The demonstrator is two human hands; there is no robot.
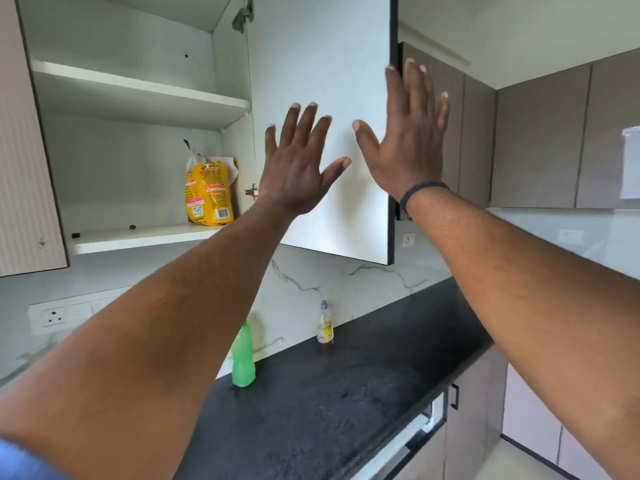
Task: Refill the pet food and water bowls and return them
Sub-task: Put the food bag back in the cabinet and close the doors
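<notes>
A yellow pet food bag (207, 194) stands upright on the bottom shelf (138, 237) of an open wall cabinet. The cabinet's white door (322, 64) is swung out toward me. My left hand (298, 164) is raised in front of the door's inner face, fingers spread, holding nothing. My right hand (407, 133) is raised at the door's free edge, fingers spread, also holding nothing. I cannot tell whether either palm touches the door. No bowls are in view.
A green bottle (242, 358) and a clear dish-soap bottle (325, 323) stand on the black countertop (363, 375) by the marble backsplash. A wall socket (55, 318) sits at the left. Closed grey cabinets (540, 140) fill the right. Small kibble bits (76, 234) lie on the shelf.
</notes>
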